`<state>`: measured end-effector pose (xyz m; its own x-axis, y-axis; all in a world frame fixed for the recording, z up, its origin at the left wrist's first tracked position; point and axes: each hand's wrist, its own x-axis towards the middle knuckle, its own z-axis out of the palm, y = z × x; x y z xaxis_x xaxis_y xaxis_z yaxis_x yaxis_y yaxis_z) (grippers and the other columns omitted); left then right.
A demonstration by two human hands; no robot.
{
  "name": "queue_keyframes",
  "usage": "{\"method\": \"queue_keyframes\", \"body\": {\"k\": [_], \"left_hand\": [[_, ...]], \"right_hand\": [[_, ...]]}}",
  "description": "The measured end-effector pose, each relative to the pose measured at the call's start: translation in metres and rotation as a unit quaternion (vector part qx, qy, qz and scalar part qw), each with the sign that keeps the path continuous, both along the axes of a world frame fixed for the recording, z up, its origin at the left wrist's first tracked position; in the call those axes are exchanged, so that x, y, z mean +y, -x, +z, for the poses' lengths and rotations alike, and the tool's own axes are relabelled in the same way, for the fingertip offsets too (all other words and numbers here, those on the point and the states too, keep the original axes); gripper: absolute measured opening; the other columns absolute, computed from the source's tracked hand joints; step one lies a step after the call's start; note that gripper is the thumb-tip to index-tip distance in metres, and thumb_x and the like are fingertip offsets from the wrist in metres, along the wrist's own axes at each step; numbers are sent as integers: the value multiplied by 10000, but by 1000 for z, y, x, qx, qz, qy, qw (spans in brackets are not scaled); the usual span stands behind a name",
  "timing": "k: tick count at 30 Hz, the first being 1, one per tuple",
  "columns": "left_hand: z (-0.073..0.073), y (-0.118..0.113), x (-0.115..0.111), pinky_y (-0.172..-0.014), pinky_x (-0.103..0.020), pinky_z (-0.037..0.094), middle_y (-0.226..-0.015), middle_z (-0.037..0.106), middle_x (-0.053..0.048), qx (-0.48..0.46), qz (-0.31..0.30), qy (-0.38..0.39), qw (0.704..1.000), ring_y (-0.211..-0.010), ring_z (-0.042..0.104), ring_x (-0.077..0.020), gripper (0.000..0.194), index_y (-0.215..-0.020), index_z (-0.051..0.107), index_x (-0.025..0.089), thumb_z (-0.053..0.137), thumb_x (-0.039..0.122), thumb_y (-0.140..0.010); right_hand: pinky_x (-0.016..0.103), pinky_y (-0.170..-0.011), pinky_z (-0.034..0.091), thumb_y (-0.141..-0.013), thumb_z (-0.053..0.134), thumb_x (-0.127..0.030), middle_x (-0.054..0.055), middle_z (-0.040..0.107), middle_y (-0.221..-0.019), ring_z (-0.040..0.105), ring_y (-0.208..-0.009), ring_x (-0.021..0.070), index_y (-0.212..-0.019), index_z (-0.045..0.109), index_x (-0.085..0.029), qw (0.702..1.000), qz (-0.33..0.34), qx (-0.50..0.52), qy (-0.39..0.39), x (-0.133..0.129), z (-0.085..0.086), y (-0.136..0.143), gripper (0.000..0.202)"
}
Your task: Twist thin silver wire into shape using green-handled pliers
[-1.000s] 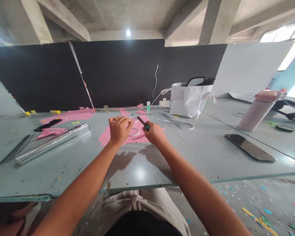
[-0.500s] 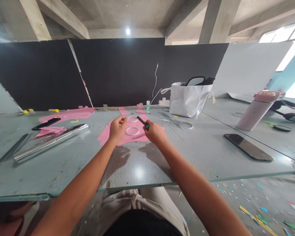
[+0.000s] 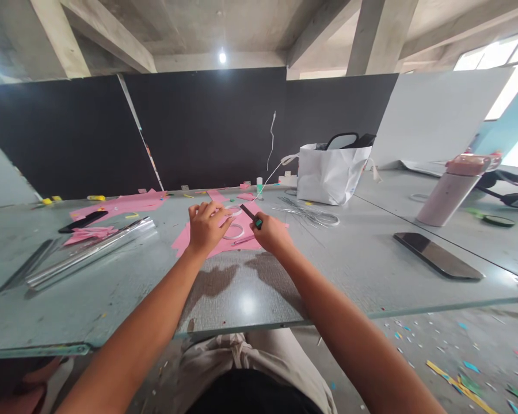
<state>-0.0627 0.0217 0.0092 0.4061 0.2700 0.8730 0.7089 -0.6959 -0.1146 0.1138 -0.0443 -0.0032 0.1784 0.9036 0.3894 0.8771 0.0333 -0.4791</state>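
My right hand (image 3: 270,231) is wrapped round a slim dark tool with a green part (image 3: 249,213), whose straight end points up and to the left. Its exact kind is too small to make out. To the left, my left hand (image 3: 208,227) has its fingers spread and nothing visible in them, over pink paper sheets (image 3: 185,238). A whitish ring (image 3: 234,232) lies on the paper beside the left thumb, partly covered by it. Behind it is a second ring (image 3: 234,211), also partly hidden by my fingers. A thin pink stick (image 3: 243,241) lies near the right hand.
Thin metal wires (image 3: 304,213) lie to the right, before a white bag (image 3: 334,175). A glue stick (image 3: 259,187) stands behind the paper. At left is a silvery roll (image 3: 90,253); at right, a phone (image 3: 438,255) and a pink bottle (image 3: 451,192).
My left hand has gone from fingertips pinched together to fingers spread, and now covers part of the nearer ring. The right hand keeps its hold on the dark tool.
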Motion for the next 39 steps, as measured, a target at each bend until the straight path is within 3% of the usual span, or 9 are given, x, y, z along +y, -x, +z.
{"method": "queue_keyframes", "body": {"k": [6, 11, 13, 17, 19, 25, 27, 31, 39], "left_hand": [[1, -2, -5, -848, -406, 280, -846, 682, -30, -25, 4, 6, 1000, -824, 550, -213, 166, -788, 704, 257, 601, 353, -877], [2, -16, -14, -897, -410, 288, -854, 704, -27, -144, -12, 142, 979, -853, 570, -215, 144, -727, 679, 222, 622, 294, -837], [1, -22, -13, -838, -375, 339, -786, 695, -25, -238, -50, 280, 929, -777, 572, -195, 154, -679, 670, 204, 638, 300, -795], [0, -21, -3, -609, -291, 347, -698, 669, -38, -357, -125, 593, 710, -580, 517, -133, 207, -632, 667, 173, 715, 372, -663], [0, -16, 3, -567, -277, 332, -700, 669, -44, -356, -144, 639, 667, -550, 504, -118, 240, -637, 666, 168, 744, 394, -615], [1, -3, 4, -784, -331, 409, -814, 686, -43, -257, -143, 225, 929, -752, 584, -175, 235, -782, 655, 199, 525, 384, -844], [-1, 0, 2, -846, -363, 374, -876, 691, -42, -138, -105, 119, 978, -818, 596, -193, 141, -876, 658, 206, 559, 296, -831], [-4, 1, 4, -835, -378, 326, -945, 690, -40, -15, -50, 15, 999, -894, 593, -222, 127, -920, 670, 229, 669, 281, -804], [-1, -1, 2, -811, -387, 273, -817, 687, -12, -10, -14, -57, 998, -789, 556, -199, 151, -771, 681, 245, 641, 361, -859]], "right_hand": [[279, -634, 373, -900, 456, -327, 69, 720, -916, 651, -833, 236, -1029, 609, -239, 1000, 5, 10, 2, -2, 3, 2, 219], [283, -664, 393, -913, 451, -322, 80, 717, -935, 651, -858, 240, -1092, 592, -234, 1000, -12, -2, 4, -3, 4, 4, 244], [288, -678, 398, -921, 441, -316, 87, 715, -948, 653, -873, 245, -1117, 580, -232, 1000, -21, -21, 2, -3, 4, 4, 254], [295, -674, 394, -924, 435, -299, 95, 714, -957, 660, -875, 255, -1113, 575, -227, 997, -20, -70, -5, -2, 3, 2, 245], [296, -667, 390, -920, 442, -295, 94, 715, -955, 662, -874, 257, -1103, 575, -226, 997, -15, -76, -4, -2, 3, 1, 237], [294, -645, 380, -908, 450, -315, 84, 721, -935, 658, -886, 264, -1062, 592, -235, 999, -18, -27, 5, 1, 1, -1, 224], [290, -642, 379, -901, 459, -312, 81, 722, -932, 658, -880, 259, -1048, 599, -235, 1000, -17, -14, 2, 1, 0, -3, 217], [287, -640, 379, -896, 463, -313, 85, 721, -913, 656, -860, 253, -1032, 609, -229, 1000, -12, -2, -1, 1, 0, -2, 216], [278, -623, 357, -897, 464, -311, 73, 719, -899, 650, -841, 235, -1030, 615, -233, 1000, -2, 7, -4, -2, 2, 1, 216]]}}
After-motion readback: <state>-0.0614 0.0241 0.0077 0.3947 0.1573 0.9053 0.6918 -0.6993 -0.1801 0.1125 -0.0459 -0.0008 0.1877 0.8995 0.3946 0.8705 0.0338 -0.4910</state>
